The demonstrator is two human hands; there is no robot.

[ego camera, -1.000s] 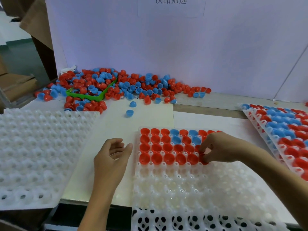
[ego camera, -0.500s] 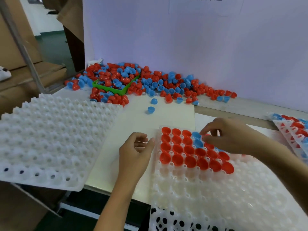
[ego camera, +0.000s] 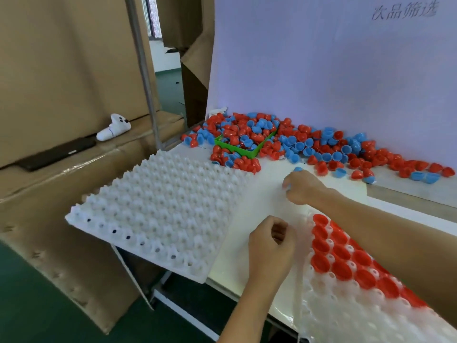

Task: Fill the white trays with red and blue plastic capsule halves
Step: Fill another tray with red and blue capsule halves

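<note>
Since a moment ago the right hand has left the part-filled tray for the capsule pile — fingers curled around a blue half. The left hand rests loosely curled, empty, beside that tray.

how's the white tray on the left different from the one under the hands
The left tray holds no capsule halves; the near tray has red capsule halves seated in its far rows. The left tray sticks out past the table's edge, with no hand on it; the near tray has the left hand at its corner and the right forearm across it. Both are white, moulded with rows of bumps and holes.
</note>
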